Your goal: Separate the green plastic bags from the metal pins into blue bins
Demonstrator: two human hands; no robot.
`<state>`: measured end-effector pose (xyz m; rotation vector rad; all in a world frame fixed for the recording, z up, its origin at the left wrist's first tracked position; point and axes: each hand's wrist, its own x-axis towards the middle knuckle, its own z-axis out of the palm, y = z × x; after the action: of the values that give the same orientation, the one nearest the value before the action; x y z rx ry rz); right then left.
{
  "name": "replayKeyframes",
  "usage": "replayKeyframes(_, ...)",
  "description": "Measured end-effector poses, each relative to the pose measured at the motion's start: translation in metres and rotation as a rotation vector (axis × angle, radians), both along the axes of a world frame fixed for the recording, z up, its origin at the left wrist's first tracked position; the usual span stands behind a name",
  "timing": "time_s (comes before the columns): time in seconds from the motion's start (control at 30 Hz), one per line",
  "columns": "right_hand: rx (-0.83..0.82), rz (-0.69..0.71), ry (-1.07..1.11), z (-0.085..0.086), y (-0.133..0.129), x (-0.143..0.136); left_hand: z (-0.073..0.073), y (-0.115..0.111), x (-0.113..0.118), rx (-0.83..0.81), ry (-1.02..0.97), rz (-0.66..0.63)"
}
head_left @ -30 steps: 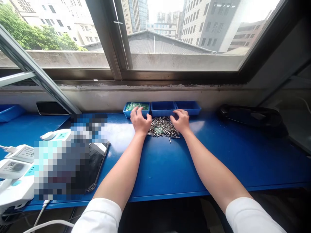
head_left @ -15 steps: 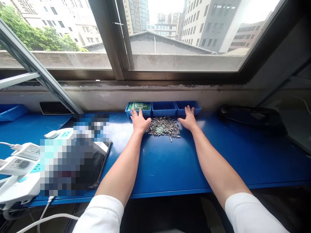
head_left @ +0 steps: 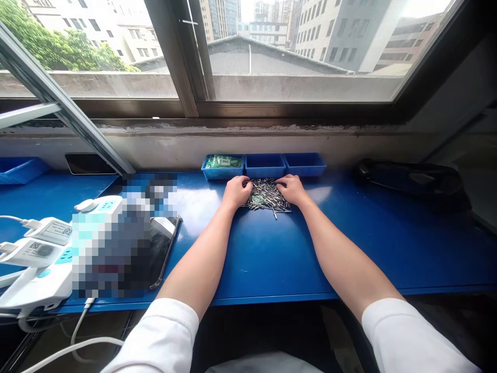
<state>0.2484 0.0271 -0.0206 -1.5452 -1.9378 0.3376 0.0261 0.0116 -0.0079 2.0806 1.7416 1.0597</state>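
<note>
A loose heap of slim metal pins (head_left: 272, 194) lies on the blue table, with a small green piece (head_left: 258, 198) among them. My left hand (head_left: 236, 191) is curled in at the heap's left edge, its thumb and fingers against the pins. At the right edge my right hand (head_left: 293, 189) is bent inward the same way, touching the pins there. The fingertips of both hands are partly hidden. Just behind the heap stand three blue bins in a row: the left bin (head_left: 223, 174) contains green circuit boards (head_left: 224, 161), beside the middle bin (head_left: 265, 169) and the right bin (head_left: 305, 169).
To the left are a white power strip (head_left: 34, 290) with plugs and cables, a dark tablet-like device (head_left: 165, 248) and a blurred patch. A phone (head_left: 89, 163) leans by the metal frame. A black bag (head_left: 411, 184) lies right; a window runs behind.
Both hands have drawn back from the bins and closed inward round the heap's sides. Their fingers were spread before and are curled now. The camera view has shifted slightly.
</note>
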Motion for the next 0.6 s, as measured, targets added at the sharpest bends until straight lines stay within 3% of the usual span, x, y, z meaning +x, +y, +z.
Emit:
replayKeyframes(0.17,-0.047,0.011,-0.07,0.005,0.0,0.0,-0.001,0.0,0.001,-0.015,0.052,-0.075)
replayKeyframes(0.4,-0.049,0.062,0.031,0.006,0.0,0.003,-0.003,0.0,0.0,0.063,0.043,-0.081)
replayKeyframes(0.5,0.047,0.092,0.141,0.009,-0.005,0.001,0.002,-0.005,0.004,0.157,0.057,-0.098)
replayKeyframes(0.6,0.032,0.193,0.316,0.014,-0.011,-0.006,0.007,-0.011,0.011,0.188,0.093,-0.214)
